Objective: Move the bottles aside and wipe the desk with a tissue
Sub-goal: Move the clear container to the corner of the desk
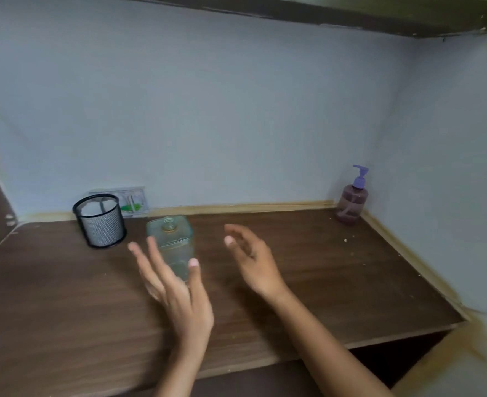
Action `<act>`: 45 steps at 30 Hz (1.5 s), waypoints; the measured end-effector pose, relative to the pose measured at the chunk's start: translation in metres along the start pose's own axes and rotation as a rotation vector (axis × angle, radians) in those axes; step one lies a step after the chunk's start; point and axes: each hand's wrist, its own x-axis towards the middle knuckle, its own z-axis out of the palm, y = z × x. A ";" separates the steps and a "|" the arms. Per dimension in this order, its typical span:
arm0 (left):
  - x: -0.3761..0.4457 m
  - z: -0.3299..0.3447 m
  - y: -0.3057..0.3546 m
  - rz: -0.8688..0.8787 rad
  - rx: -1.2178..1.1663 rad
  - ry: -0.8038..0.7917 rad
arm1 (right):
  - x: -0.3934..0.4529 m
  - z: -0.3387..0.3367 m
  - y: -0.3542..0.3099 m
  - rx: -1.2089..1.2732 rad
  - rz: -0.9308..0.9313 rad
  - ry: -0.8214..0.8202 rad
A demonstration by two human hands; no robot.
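Nearest the camera, two bare forearms reach over the dark brown wood-grain desk; the left hand has its fingers spread and thumb raised around the lower part of a clear greenish square glass bottle with an uncapped neck, though whether it truly grips the glass cannot be told, while the right hand hovers loose and empty just right of it. Farther back, a black wire-mesh pen cup stands left of the bottle near the wall, and a translucent purple pump bottle stands upright in the far right corner.
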 end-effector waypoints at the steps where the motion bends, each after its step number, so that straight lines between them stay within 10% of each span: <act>1: 0.004 -0.003 -0.005 -0.131 -0.039 -0.008 | -0.002 0.010 -0.004 0.003 0.012 -0.054; 8: 0.006 0.000 -0.016 -0.327 -0.268 -0.213 | -0.016 0.043 -0.010 0.104 0.091 -0.127; 28: -0.076 0.171 0.105 -0.389 -0.446 -1.359 | -0.050 -0.186 0.042 -0.236 0.121 0.731; 45: -0.111 0.214 0.124 -0.300 -0.361 -1.502 | -0.055 -0.231 0.069 -0.358 0.222 0.814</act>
